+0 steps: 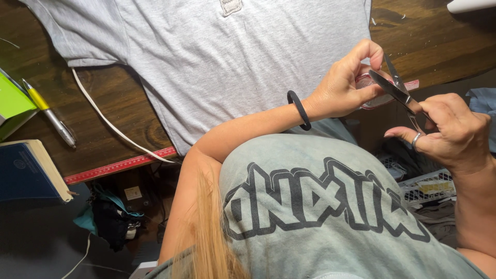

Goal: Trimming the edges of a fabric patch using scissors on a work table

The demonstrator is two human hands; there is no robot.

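Note:
My right hand [452,132] grips small metal scissors [398,90], fingers through the handle loops, blades parted and pointing up-left. My left hand [346,82] pinches a small pink and white patch [368,82] right at the blades; a black hair tie [299,109] circles that wrist. Both hands hover over the table's near edge, just right of a grey T-shirt [222,62] spread flat on the dark wooden table [103,108].
A red ruler [121,165] lies along the table's near edge, with a white cord [111,124] above it. A yellow and silver pen [49,113], a green pad [13,101] and a blue book [26,173] sit at the left. A white wire basket [429,186] stands below right.

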